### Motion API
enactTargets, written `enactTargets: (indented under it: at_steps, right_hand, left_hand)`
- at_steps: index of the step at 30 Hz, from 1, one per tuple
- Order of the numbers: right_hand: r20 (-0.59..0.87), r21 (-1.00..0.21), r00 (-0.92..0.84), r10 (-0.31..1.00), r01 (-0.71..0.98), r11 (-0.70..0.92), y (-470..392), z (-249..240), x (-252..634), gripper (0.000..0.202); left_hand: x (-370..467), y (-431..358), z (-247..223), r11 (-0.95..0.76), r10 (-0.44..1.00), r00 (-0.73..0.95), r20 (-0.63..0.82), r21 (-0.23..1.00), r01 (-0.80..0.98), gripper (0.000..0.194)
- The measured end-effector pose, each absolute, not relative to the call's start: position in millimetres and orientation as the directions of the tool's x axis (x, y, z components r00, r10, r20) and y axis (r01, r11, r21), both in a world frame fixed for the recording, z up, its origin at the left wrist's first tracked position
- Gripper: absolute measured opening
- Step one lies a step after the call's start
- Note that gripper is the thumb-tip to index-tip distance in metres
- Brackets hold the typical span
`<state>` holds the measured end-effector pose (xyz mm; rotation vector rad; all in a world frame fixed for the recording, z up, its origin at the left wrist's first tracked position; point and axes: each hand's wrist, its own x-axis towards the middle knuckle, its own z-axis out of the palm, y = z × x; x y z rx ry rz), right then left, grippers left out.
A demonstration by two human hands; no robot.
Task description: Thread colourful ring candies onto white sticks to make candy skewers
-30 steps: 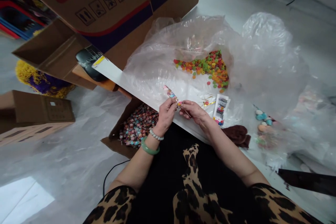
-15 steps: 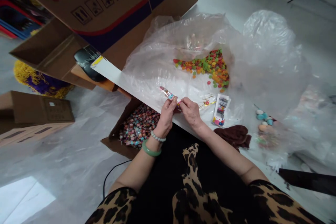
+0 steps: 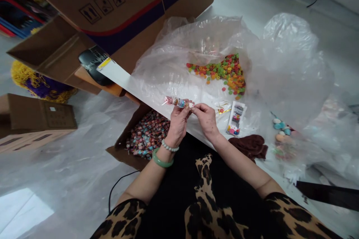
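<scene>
Pinching the small candy tube in both hands, left hand at nine o'clock, right hand working its three o'clock end — steadying it is helping.

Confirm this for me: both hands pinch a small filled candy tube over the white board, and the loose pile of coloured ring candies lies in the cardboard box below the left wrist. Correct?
Not quite. In the head view the ring candies lie on the clear plastic sheet beyond the hands, not in the cardboard box. The left hand and right hand do pinch the candy tube.
</scene>
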<state>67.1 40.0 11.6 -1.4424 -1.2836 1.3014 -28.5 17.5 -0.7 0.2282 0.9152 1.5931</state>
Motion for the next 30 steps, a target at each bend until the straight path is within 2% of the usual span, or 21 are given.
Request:
enactTargets:
  at_steps: [3,6,8,11,16,19,21,24,26,30]
  right_hand:
    - [-0.353,-0.935,-0.057,0.934,-0.024,-0.354,42.1,11.7,62.9,0.017]
    - [-0.407,-0.912,-0.061,0.912,-0.026,-0.409,36.9,10.8,60.0,0.017]
    - [-0.315,-0.945,-0.003,0.949,0.095,-0.313,31.7,9.3,59.5,0.016]
    - [-0.075,-0.939,0.083,0.994,0.329,-0.098,26.4,9.1,62.6,0.015]
    - [0.131,-0.907,0.081,0.988,0.412,0.086,29.5,21.6,78.3,0.021]
    - [0.234,-0.849,0.017,0.972,0.491,0.196,37.6,26.2,89.0,0.013]
    - [0.151,-0.850,-0.068,0.986,0.500,0.164,42.9,24.3,93.7,0.014]
    - [-0.055,-0.891,-0.198,0.979,0.451,0.041,44.9,18.3,94.8,0.017]
    - [-0.119,-0.913,-0.224,0.967,0.407,-0.018,42.8,15.3,92.8,0.021]
    - [-0.230,-0.927,-0.233,0.945,0.348,-0.140,40.2,12.8,88.6,0.017]
  left_hand:
    - [-25.6,16.0,-3.8,0.031,0.898,-0.276,-0.344,0.674,-0.738,0.030]
    - [-26.5,18.2,-9.3,0.060,0.887,-0.243,-0.392,0.621,-0.782,0.027]
    - [-27.7,21.3,-11.4,0.091,0.888,-0.190,-0.420,0.564,-0.821,0.022]
    - [-28.2,26.5,-10.6,0.122,0.879,-0.138,-0.456,0.494,-0.861,0.012]
    - [-33.4,32.1,-7.6,0.081,0.851,-0.165,-0.499,0.435,-0.897,0.006]
    - [-42.0,32.3,-7.9,0.113,0.858,-0.138,-0.495,0.445,-0.889,0.006]
    - [-47.3,31.7,-7.7,0.174,0.862,-0.087,-0.499,0.454,-0.874,0.007]
    - [-51.7,31.0,-7.2,0.220,0.865,-0.052,-0.498,0.470,-0.855,0.015]
    - [-53.0,31.2,-7.1,0.234,0.869,-0.035,-0.493,0.473,-0.850,0.018]
    - [-55.3,31.9,-6.1,0.269,0.877,-0.004,-0.481,0.496,-0.825,0.023]
